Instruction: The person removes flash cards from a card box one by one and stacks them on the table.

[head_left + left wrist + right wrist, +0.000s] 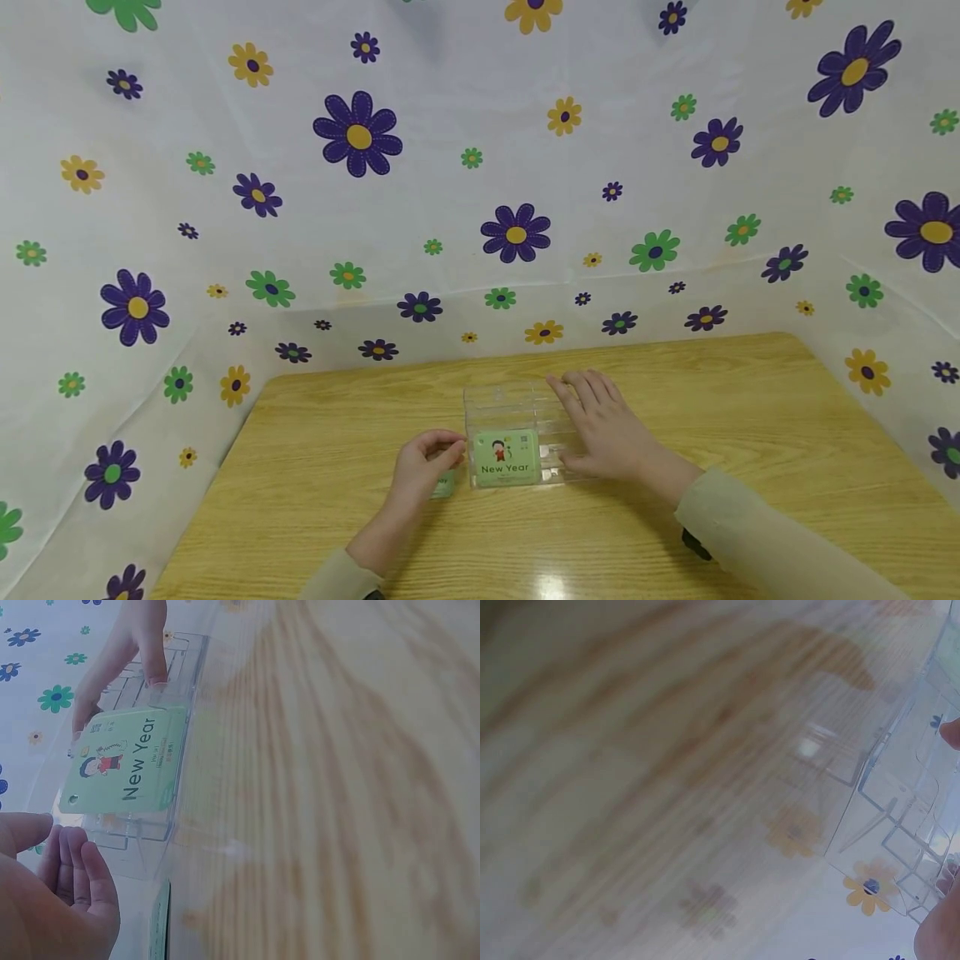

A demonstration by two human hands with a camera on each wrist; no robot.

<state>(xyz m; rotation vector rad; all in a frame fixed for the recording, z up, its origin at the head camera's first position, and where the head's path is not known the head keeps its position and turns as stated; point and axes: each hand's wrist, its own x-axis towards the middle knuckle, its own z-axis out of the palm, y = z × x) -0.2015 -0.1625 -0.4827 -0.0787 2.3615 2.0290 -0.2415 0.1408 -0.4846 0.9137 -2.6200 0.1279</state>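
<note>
The person's pale sleeves (780, 533) come in from the near side, with a dark band (693, 546) at the right wrist. Just past the left sleeve, the left hand (423, 471) is beside the left end of a clear plastic box (498, 408). Its fingers are loosely bent and the thumb stands a little off them, with nothing seen between; whether the fingertips touch the box is hard to tell. A small green card (444, 485) lies flat on the desk (300, 467), partly hidden by this hand.

The box sits on the desk between the two hands. In its left part, near the front wall, stands the New Year card (506, 458), light green, its picture of a figure in red and its lettering facing the person. The right part of the box shows several clear dividers.

Over that part, the right hand (603, 429) holds the box across, thumb on the near side and fingers spread to the far side.

Behind the desk hangs a white cloth (420, 208) printed with purple, green and yellow flowers; it also covers both sides.
</note>
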